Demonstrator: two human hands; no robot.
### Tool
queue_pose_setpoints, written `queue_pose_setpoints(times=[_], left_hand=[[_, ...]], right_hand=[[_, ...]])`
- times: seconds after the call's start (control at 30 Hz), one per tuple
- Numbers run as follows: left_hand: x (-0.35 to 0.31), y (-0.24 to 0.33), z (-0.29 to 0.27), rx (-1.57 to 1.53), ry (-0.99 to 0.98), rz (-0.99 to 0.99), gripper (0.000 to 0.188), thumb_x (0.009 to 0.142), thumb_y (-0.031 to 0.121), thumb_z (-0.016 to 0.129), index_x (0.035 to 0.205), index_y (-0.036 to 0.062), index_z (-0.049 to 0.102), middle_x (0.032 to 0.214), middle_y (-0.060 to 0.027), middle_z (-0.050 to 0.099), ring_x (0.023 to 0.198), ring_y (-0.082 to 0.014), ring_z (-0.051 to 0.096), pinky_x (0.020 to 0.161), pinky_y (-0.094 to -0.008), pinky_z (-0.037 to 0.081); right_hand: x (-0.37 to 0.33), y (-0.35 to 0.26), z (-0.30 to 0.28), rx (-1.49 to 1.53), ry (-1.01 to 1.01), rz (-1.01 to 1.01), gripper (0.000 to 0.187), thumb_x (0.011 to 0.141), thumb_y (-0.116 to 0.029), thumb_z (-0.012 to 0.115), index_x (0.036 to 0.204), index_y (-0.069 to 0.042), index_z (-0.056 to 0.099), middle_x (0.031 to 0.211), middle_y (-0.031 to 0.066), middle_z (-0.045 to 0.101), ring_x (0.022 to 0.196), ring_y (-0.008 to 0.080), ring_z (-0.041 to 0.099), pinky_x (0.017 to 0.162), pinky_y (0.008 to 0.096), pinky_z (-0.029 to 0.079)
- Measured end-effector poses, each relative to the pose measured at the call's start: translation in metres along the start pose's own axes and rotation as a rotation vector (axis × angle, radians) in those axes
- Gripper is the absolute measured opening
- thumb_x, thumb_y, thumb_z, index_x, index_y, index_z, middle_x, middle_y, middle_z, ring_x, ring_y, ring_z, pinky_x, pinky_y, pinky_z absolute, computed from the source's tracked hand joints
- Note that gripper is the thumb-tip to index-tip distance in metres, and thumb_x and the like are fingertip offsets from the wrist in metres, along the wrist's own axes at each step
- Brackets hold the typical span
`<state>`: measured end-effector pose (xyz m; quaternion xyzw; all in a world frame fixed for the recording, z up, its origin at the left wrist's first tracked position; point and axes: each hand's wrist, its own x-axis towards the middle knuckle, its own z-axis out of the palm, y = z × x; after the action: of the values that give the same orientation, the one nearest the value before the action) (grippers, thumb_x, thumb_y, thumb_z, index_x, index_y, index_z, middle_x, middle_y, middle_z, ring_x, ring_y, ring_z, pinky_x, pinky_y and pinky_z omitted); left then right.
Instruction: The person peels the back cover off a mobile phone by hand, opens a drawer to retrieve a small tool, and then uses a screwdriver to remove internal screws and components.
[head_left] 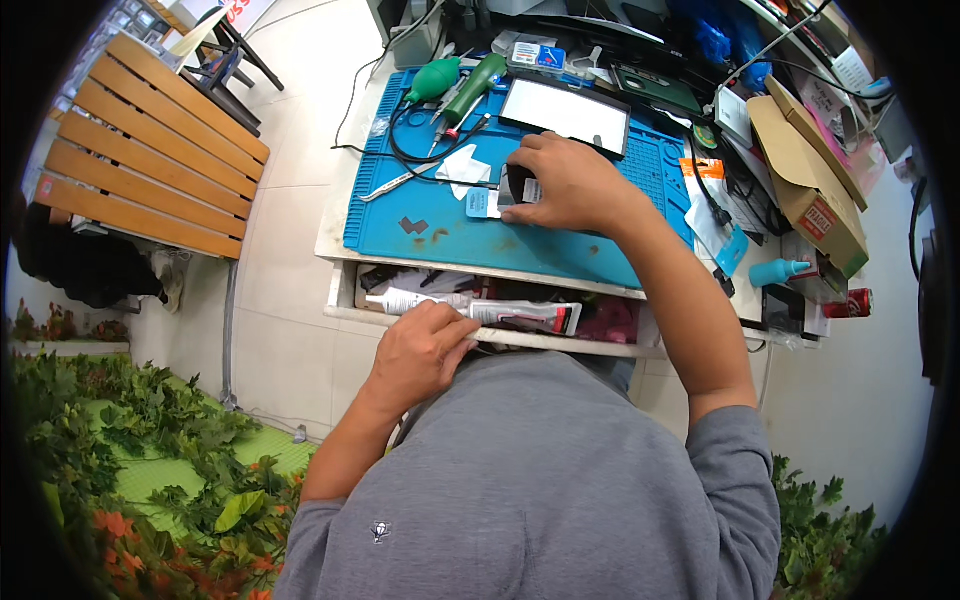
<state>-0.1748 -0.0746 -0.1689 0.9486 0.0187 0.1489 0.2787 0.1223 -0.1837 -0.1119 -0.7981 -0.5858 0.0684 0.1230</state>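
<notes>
Right hand (575,185) high in the centre of the frame, bare forearm slanting up from the right, wrist bent, knuckles arched over the rubbery blue mat (470,235). Its grip is narrowed around a small, dark, blocky piece (515,185) — thumb on the near side, fingers on the far — and that piece sits mid-mat, a flat pale-blue card (482,204) just beside it. Above, a smooth white panel (563,113) in a thin black frame lies tilted across the mat.

Down to the left hand (425,352), lower centre: palm down, fingers curled at the pale front edge of the open drawer (610,348). How tightly that grip is closed, I can't tell; the fingertips are hidden. Right by it, a soft, shiny silver tube (525,316) lies lengthwise in the drawer.

Upper left of the mat now: a rounded green rubber bulb (433,79), a thick green handle (475,88), slim metal tweezers (395,185) and a crumpled white scrap (463,172) — all on the counter (333,235), with creased brown cardboard (805,185) at the upper right.
</notes>
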Motion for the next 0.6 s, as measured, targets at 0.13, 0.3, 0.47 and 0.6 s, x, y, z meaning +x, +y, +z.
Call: queue_pose_setpoints(times=[0.13, 0.3, 0.47, 0.6], left_hand=[[-0.027, 0.011, -0.008, -0.02, -0.092, 0.027, 0.026, 0.082, 0.01, 0.087, 0.107, 0.009, 0.081, 0.095, -0.0048, 0.073, 0.09, -0.0265, 0.07, 0.077, -0.0395, 0.057], [-0.046, 0.024, -0.015, -0.025, -0.175, 0.054, 0.024, 0.082, 0.011, 0.087, 0.105, 0.0095, 0.08, 0.094, -0.0046, 0.072, 0.087, -0.0258, 0.069, 0.074, -0.0394, 0.056], [-0.044, 0.035, -0.019, -0.022, -0.228, 0.072, 0.021, 0.08, 0.014, 0.088, 0.1, 0.01, 0.081, 0.087, -0.0044, 0.07, 0.081, -0.0255, 0.069, 0.069, -0.0392, 0.055], [-0.034, 0.031, -0.02, -0.009, -0.279, 0.085, 0.017, 0.079, 0.02, 0.09, 0.09, 0.011, 0.081, 0.079, -0.0038, 0.067, 0.073, -0.0254, 0.068, 0.063, -0.0394, 0.053]], right_hand=[[-0.002, 0.001, 0.004, -0.024, 0.022, -0.002, 0.062, 0.082, -0.046, 0.087, 0.124, -0.002, 0.075, 0.119, 0.016, 0.071, 0.12, 0.0363, 0.066, 0.102, 0.0473, 0.054], [0.0, 0.001, 0.005, -0.098, 0.003, 0.007, 0.058, 0.083, -0.047, 0.084, 0.119, -0.001, 0.077, 0.116, 0.0174, 0.072, 0.116, 0.0375, 0.068, 0.1, 0.0478, 0.056], [0.017, -0.003, -0.009, -0.126, -0.142, 0.016, 0.052, 0.075, -0.044, 0.083, 0.1, 0.002, 0.08, 0.095, 0.0209, 0.077, 0.092, 0.0414, 0.075, 0.084, 0.0503, 0.061], [0.027, -0.015, -0.022, -0.109, -0.186, 0.021, 0.048, 0.071, -0.041, 0.084, 0.091, 0.002, 0.081, 0.088, 0.0218, 0.078, 0.085, 0.0412, 0.076, 0.077, 0.05, 0.062]])
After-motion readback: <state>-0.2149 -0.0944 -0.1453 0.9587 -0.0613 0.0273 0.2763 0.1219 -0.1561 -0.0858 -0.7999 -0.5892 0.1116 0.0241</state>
